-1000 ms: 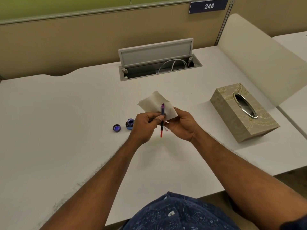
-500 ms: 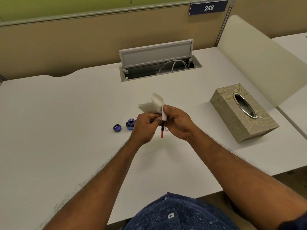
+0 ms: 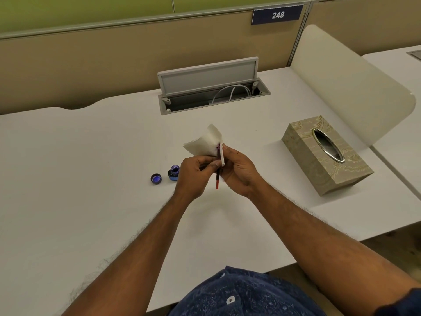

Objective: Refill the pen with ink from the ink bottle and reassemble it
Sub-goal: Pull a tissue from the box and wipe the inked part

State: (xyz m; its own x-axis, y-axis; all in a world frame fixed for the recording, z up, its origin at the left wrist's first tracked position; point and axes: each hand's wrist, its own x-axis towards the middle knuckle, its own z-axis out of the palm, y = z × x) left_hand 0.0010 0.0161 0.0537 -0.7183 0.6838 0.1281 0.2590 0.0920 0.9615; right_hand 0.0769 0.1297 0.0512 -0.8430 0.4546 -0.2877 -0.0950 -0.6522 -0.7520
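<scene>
White desk (image 3: 91, 169) fills the view, backed by a tan partition with a blue plate reading 248 (image 3: 278, 14). At the desk's far edge an open cable tray (image 3: 214, 96) shows a loop of white wire under its raised lid.

Furthest left of the small things, a dark bottle cap (image 3: 156, 179) lies with its blue inside facing up. Just beside it stands the ink bottle (image 3: 174, 172), open, its mouth ringed with violet and partly hidden behind the left hand (image 3: 196, 176). That hand is held above the desk, its thumb and fingers curled and pinching the pen (image 3: 217, 182), which stands nearly upright with its red lower end poking out below the fingers. The pen's upper end is wrapped in a white tissue (image 3: 204, 144), which carries a small purple stain at the fold. The right hand (image 3: 239, 172) pinches the tissue around that upper end, thumb pressed along the fold.

Well to the right sits a patterned tissue box (image 3: 325, 160) with an oval metal-rimmed slot, and behind it rises a cream divider panel (image 3: 350, 87).
</scene>
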